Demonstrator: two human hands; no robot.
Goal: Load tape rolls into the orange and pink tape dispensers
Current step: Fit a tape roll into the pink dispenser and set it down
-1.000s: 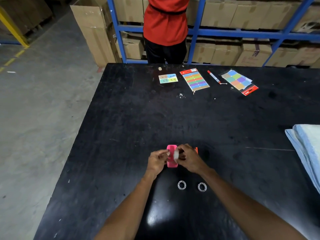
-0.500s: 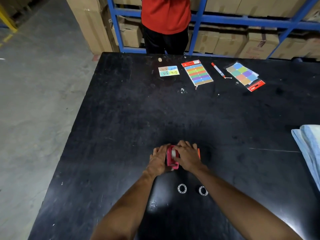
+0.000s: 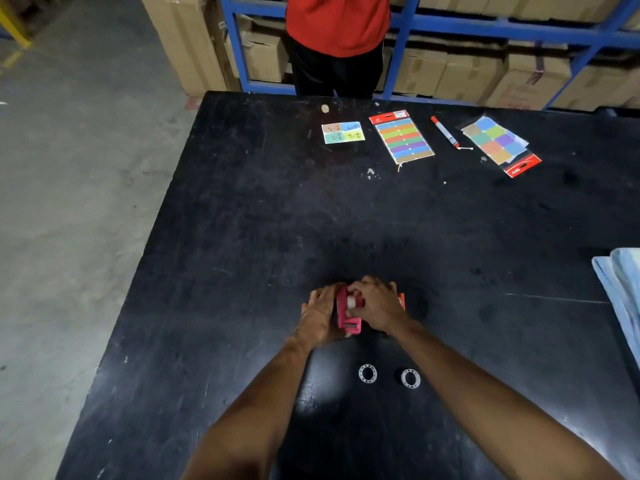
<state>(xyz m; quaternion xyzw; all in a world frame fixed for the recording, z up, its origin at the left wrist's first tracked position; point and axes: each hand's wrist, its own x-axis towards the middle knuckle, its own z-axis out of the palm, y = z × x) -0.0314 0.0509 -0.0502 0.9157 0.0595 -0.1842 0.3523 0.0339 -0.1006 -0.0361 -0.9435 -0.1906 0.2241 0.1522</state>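
The pink tape dispenser (image 3: 347, 312) rests on the black table (image 3: 242, 237) between my hands. My left hand (image 3: 320, 315) grips its left side. My right hand (image 3: 375, 306) covers its right side, thumb and fingers pressing a white tape roll (image 3: 351, 301) into its top. The orange tape dispenser (image 3: 401, 300) shows only as a sliver behind my right hand. Two clear tape rolls lie flat nearer to me, one on the left (image 3: 367, 373) and one on the right (image 3: 410, 378).
At the table's far edge lie a label card (image 3: 343, 132), a striped sticker pack (image 3: 403, 137), a red marker (image 3: 445, 131) and a coloured sticker pack (image 3: 498, 143). A person in red (image 3: 337, 36) stands there. Blue cloth (image 3: 623, 289) lies at the right edge.
The pink dispenser has come down from a raised hold onto the table. Both hands have closed in on it, and the white roll now sits in its top.
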